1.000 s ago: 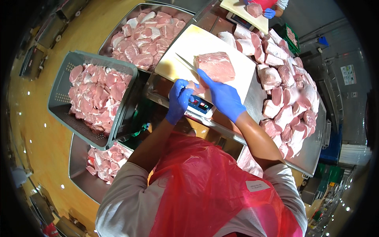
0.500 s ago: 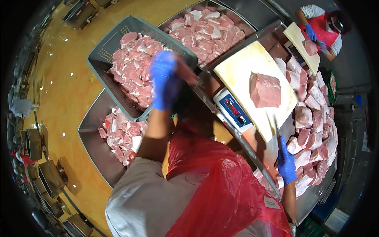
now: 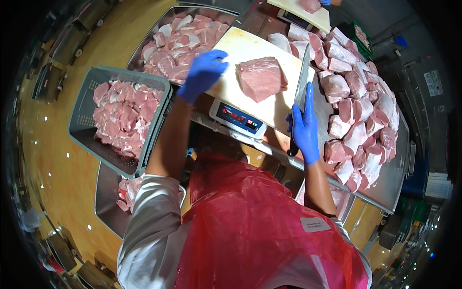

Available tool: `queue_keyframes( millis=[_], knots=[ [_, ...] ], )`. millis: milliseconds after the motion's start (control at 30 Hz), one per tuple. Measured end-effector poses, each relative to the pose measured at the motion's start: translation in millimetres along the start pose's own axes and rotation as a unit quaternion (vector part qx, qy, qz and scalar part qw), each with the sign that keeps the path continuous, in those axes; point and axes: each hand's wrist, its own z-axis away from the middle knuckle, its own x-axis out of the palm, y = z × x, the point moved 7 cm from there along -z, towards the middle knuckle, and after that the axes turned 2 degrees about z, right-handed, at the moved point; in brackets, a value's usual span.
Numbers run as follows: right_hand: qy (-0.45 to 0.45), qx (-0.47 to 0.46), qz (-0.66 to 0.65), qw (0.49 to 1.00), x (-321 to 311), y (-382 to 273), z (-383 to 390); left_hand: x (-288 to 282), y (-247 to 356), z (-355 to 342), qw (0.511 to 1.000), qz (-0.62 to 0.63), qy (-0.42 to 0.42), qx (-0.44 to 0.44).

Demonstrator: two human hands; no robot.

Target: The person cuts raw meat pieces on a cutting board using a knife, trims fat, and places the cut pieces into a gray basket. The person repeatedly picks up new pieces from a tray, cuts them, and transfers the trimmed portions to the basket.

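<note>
A thick block of raw pork [image 3: 261, 78] lies on the white cutting board [image 3: 231, 45], which rests on a digital scale [image 3: 237, 119] with a lit display. My left hand [image 3: 204, 72], in a blue glove, is over the board's left edge, fingers stretched toward the pork but apart from it, holding nothing. At the board's right side my gloved right hand [image 3: 306, 126] grips a knife [image 3: 303, 79] by its dark handle. Its long blade points away from me, beside the board's right edge and apart from the pork.
Many pork pieces [image 3: 358, 111] are heaped on the steel table to the right. Left of me stands a grey perforated crate [image 3: 84, 123] of cut meat above a steel bin [image 3: 108, 202]. Another meat-filled steel bin [image 3: 139, 60] is behind. A co-worker's board [image 3: 313, 17] is at the far edge.
My left hand has moved from over the grey crate to the board's left edge. My right hand with the knife has come up beside the board. The view has turned rightward.
</note>
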Motion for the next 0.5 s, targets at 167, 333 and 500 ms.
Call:
queue_keyframes(
  millis=[167, 333, 500],
  knots=[
    [0.064, 0.036, -0.083, 0.994, -25, 22, -31, 93, 62, -56, 0.968, -0.046, -0.106, -0.223],
    [0.078, 0.002, -0.176, 0.981, -17, 7, -49, 157, 96, -99, 0.876, -0.129, -0.422, -0.196],
    [0.078, 0.024, -0.095, 0.992, -41, 28, -21, 140, 109, -62, 0.873, -0.027, -0.431, 0.227]
  ],
)
